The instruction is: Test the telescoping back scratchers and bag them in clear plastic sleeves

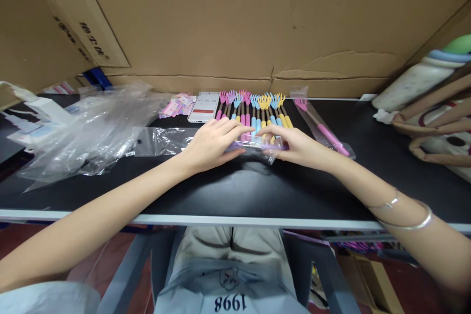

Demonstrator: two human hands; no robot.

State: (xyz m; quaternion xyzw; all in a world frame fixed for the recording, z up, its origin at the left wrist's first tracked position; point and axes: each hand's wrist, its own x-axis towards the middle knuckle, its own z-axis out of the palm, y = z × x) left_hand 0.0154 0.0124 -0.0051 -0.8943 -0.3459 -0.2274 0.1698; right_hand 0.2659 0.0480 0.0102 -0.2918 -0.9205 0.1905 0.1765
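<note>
A purple back scratcher (235, 145) lies crosswise between my two hands, at least partly inside a long clear plastic bag (162, 141). My left hand (215, 143) is closed around the bag and the scratcher, fingers on the far side and thumb on the near side. At the right end, my right hand (300, 147) pinches the scratcher and the crinkled end of the bag. Just behind my hands stands a row of several back scratchers (257, 113) with pink, blue and yellow handles, claws pointing away. My fingers hide parts of the held scratcher.
A bagged pink back scratcher (329, 137) lies right of the row. Left are a pile of clear bags (99, 127), a phone (204, 108) and colourful cards (178, 105). A bottle (415, 83) and a bag with tan handles (434, 127) stand right. Cardboard (221, 19) walls the back.
</note>
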